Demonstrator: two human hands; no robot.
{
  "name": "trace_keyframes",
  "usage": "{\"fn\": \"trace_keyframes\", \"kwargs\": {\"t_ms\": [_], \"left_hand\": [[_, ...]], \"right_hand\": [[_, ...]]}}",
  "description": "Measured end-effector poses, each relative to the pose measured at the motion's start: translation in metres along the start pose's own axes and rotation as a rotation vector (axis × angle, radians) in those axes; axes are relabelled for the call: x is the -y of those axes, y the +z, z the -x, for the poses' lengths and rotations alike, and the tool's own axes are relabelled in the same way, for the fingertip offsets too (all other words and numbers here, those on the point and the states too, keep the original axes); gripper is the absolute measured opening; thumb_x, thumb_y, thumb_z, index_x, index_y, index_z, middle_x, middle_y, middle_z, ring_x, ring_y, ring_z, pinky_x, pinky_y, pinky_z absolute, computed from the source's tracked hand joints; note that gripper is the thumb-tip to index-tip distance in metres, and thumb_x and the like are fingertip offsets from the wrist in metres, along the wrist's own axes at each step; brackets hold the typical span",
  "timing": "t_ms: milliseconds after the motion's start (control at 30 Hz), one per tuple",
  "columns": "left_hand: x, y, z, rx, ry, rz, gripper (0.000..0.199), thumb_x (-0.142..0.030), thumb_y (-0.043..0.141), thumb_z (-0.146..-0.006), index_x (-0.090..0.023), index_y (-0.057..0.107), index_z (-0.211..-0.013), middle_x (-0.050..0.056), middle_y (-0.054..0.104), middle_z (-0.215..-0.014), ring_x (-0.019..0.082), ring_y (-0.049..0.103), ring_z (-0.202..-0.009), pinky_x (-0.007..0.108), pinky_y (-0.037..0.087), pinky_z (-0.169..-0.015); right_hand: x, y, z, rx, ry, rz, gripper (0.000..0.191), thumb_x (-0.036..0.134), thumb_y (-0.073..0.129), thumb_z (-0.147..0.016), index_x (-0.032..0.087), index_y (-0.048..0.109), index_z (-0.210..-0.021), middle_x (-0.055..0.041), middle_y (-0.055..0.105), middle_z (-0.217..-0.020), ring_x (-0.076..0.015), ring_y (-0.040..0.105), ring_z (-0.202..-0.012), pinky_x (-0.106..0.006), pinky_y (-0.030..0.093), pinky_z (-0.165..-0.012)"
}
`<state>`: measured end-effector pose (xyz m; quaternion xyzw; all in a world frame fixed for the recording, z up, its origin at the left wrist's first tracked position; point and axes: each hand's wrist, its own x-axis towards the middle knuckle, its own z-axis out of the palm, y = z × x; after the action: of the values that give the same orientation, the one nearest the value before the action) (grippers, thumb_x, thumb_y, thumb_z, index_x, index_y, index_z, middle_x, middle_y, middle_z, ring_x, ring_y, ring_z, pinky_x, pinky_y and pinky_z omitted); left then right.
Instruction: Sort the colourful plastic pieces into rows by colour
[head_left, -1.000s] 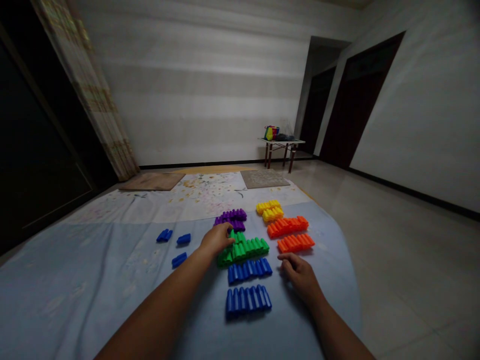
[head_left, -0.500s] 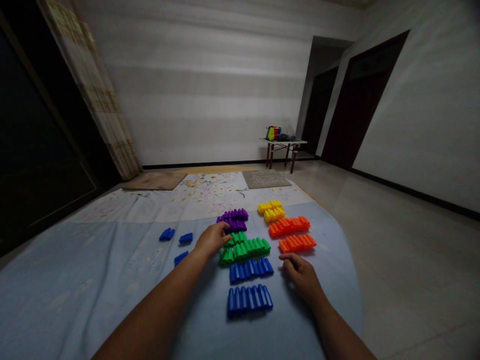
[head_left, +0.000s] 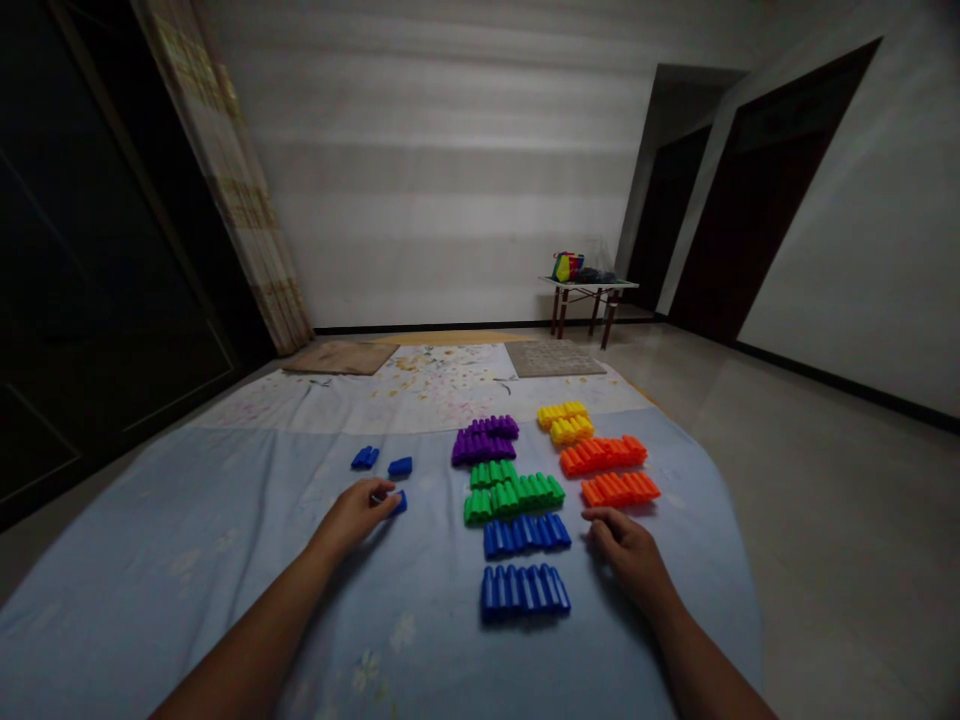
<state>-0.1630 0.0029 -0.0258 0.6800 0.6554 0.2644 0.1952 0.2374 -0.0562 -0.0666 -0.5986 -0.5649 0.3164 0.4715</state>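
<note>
My left hand (head_left: pixel 361 514) is closed on a small blue piece (head_left: pixel 400 502) at the left of the rows. Two other loose blue pieces, one (head_left: pixel 365 458) and another (head_left: pixel 400 467), lie just beyond it. My right hand (head_left: pixel 621 540) rests on the cloth with its fingers apart, holding nothing, beside the orange row (head_left: pixel 621 489). Between my hands lie two blue rows, the farther (head_left: pixel 527 536) and the nearer (head_left: pixel 525 593). Green pieces (head_left: pixel 517 494) lie beyond them, then purple pieces (head_left: pixel 485 440). Yellow pieces (head_left: pixel 564 424) and another orange row (head_left: pixel 604 456) are at the right.
A light blue cloth (head_left: pixel 225 560) covers the table, with a floral cloth at the far part. A brown mat (head_left: pixel 341 357) and a grey mat (head_left: pixel 553 358) lie at the far edge. A small table (head_left: pixel 589 285) with bags stands by the wall.
My left hand has moved left from the green and purple pieces to a loose blue piece and closed on it. The view has shifted slightly; my right hand stays near the orange row.
</note>
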Motion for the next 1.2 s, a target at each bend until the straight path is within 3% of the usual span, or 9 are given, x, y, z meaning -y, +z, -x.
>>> {"fn": "trace_keyframes", "kwargs": {"t_ms": [200, 367, 533, 700, 867, 1200], "left_hand": [[0.005, 0.004, 0.001, 0.002, 0.043, -0.005, 0.039, -0.036, 0.06, -0.061, -0.016, 0.065, -0.094, 0.009, 0.062, -0.091, 0.021, 0.058, -0.081, 0.034, 0.045, -0.079], [0.001, 0.006, 0.003, 0.011, 0.11, -0.014, 0.028, -0.023, 0.052, -0.063, -0.018, 0.064, -0.089, 0.007, 0.061, -0.093, 0.02, 0.057, -0.089, 0.035, 0.043, -0.087], [-0.005, 0.006, 0.014, 0.028, 0.17, -0.012, 0.038, -0.011, 0.041, -0.059, -0.019, 0.063, -0.088, 0.004, 0.06, -0.1, 0.016, 0.053, -0.103, 0.031, 0.036, -0.098], [-0.006, 0.007, 0.022, -0.048, 0.083, -0.045, 0.044, -0.024, 0.041, -0.071, -0.015, 0.054, -0.112, 0.009, 0.054, -0.109, 0.019, 0.053, -0.102, 0.036, 0.039, -0.095], [-0.005, 0.011, 0.022, -0.058, 0.039, -0.111, 0.055, -0.048, 0.051, -0.068, -0.011, 0.057, -0.108, 0.013, 0.057, -0.105, 0.024, 0.056, -0.096, 0.038, 0.042, -0.09], [0.006, 0.01, 0.013, 0.011, 0.032, -0.216, 0.05, -0.043, 0.054, -0.066, -0.013, 0.061, -0.106, 0.012, 0.061, -0.094, 0.024, 0.058, -0.088, 0.035, 0.044, -0.085]], "right_hand": [[0.001, 0.0, 0.002, 0.005, 0.004, 0.001, 0.033, 0.041, 0.051, -0.074, 0.015, 0.064, -0.089, -0.0011, 0.062, -0.061, -0.0135, 0.053, -0.05, -0.024, 0.041, -0.049], [0.003, 0.001, 0.002, 0.0, 0.008, -0.01, 0.033, 0.041, 0.05, -0.075, 0.015, 0.063, -0.091, -0.0017, 0.064, -0.064, -0.0143, 0.055, -0.051, -0.026, 0.043, -0.05], [0.0, 0.0, 0.0, 0.007, 0.016, 0.02, 0.033, 0.041, 0.049, -0.075, 0.015, 0.063, -0.091, -0.0026, 0.065, -0.066, -0.0152, 0.057, -0.054, -0.026, 0.043, -0.053], [-0.001, 0.0, 0.0, 0.006, 0.012, -0.015, 0.035, 0.043, 0.049, -0.074, 0.015, 0.063, -0.09, -0.0034, 0.065, -0.067, -0.0158, 0.058, -0.057, -0.026, 0.043, -0.054], [0.003, 0.0, 0.0, -0.013, -0.01, -0.027, 0.036, 0.044, 0.049, -0.074, 0.015, 0.064, -0.089, -0.0039, 0.065, -0.066, -0.0159, 0.058, -0.056, -0.026, 0.043, -0.052], [0.011, -0.002, 0.001, -0.027, -0.036, 0.001, 0.033, 0.04, 0.048, -0.075, 0.015, 0.065, -0.087, -0.0019, 0.063, -0.063, -0.0139, 0.056, -0.054, -0.024, 0.042, -0.051]]}}
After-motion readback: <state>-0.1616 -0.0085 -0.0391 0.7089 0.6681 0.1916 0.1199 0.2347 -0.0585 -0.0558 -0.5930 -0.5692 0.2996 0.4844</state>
